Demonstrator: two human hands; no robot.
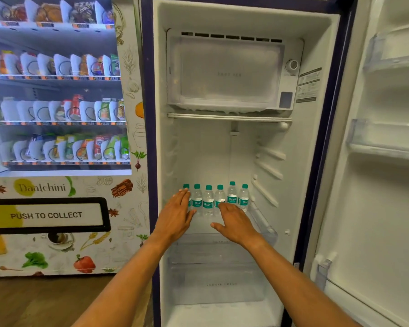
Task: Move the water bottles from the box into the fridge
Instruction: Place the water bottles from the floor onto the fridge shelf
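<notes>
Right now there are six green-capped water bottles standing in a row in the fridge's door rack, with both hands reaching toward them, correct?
Not quite. The six water bottles stand on a shelf inside the fridge body, not in the door rack. The head view shows it. Both the left hand and right hand do reach toward them.

The water bottles [208,200] are showing clear, glossy plastic with smooth teal caps and paper-like labels. Around them, the fridge [316,138] lining is looking smooth, matt white plastic. Below them, the crisper drawer [216,284] is appearing translucent plastic. Left of the fridge, the floor [45,300] is showing wood grain.
</notes>
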